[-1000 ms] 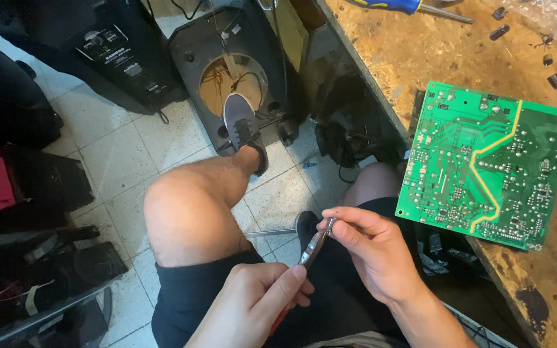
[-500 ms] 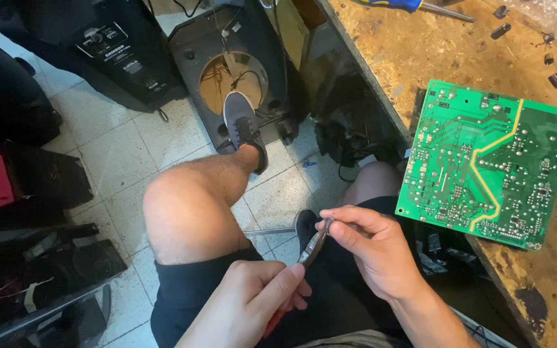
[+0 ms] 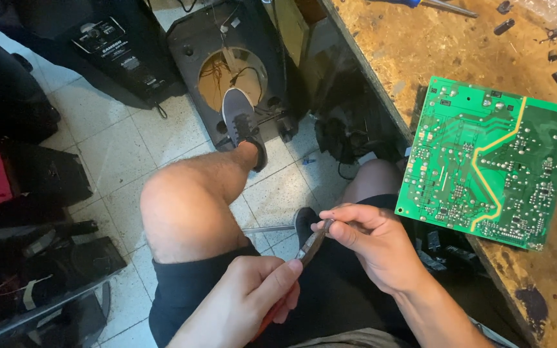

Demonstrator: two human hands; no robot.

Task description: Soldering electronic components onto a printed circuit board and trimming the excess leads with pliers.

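My left hand (image 3: 246, 303) sits lowest over my lap, fingers curled tight round the red handles of a pair of slim metal pliers (image 3: 309, 246) whose dark nose angles up and to the right. My right hand (image 3: 372, 248) meets that nose, thumb and forefinger pinched closed at the tip of the pliers on something too small to make out. Compared with a second ago almost nothing has shifted: both hands hold the same pose at the same spot above my black shorts (image 3: 182, 296), so the fiddling at the tip looks to me like slow, fine work rather than a finished step. Just behind the pliers a thin grey metal rod with a dark end (image 3: 272, 228) lies across the gap between my knees. To the right, the worn, stained wooden workbench (image 3: 420, 58) carries a green rectangular circuit board with a yellow trace (image 3: 485, 161) hanging slightly over its edge, well apart from my hands, with small dark loose parts (image 3: 504, 27) scattered further back. Beyond my bare knee, my grey shoe (image 3: 240, 119) rests on an open black speaker cabinet with a round hole (image 3: 227, 71), on a pale tiled floor (image 3: 111, 142) crowded with other black equipment cases (image 3: 107, 42).
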